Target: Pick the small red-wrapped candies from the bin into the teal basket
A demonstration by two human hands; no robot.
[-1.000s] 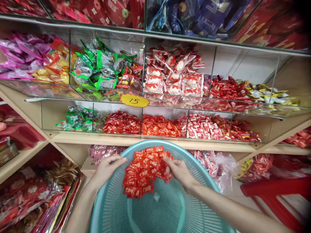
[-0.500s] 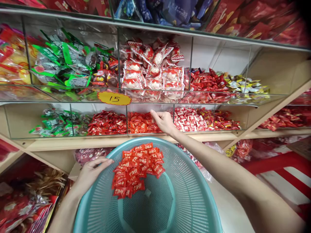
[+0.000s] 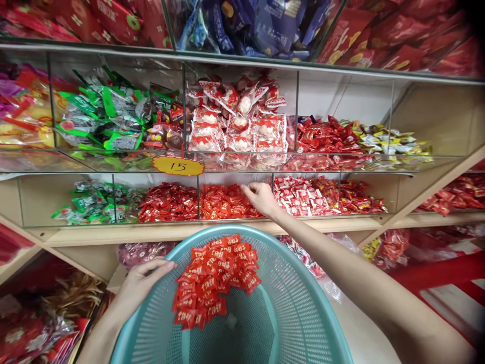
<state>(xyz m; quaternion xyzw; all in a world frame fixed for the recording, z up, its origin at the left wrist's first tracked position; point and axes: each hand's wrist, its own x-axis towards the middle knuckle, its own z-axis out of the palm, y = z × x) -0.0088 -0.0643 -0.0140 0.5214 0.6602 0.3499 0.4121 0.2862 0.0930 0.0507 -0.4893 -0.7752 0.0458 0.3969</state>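
Observation:
A teal mesh basket [image 3: 299,283] stands below the shelves, with red candy packets [image 3: 215,278] bunched on its far left inner side. My left hand [image 3: 146,283] grips the basket's left rim, thumb and fingers closed on it. Over the front glass of the lower shelf reaches my right hand [image 3: 261,197], its fingers curled closed at the orange-red candies [image 3: 223,202] in the middle compartment. Whatever its fingertips hold, if anything, is too small to make out.
Glass dividers split the shelves. Red-and-white candies [image 3: 299,194] lie right of my right hand, dark red ones [image 3: 168,202] to the left. A yellow tag [image 3: 178,165] reading 15 hangs above. A wooden ledge [image 3: 113,233] runs behind the basket.
The view has tilted up slightly, so the shelves and basket appear lower. My right hand has shifted slightly right in view, still at the orange-red candies. The left hand keeps its hold on the rim.

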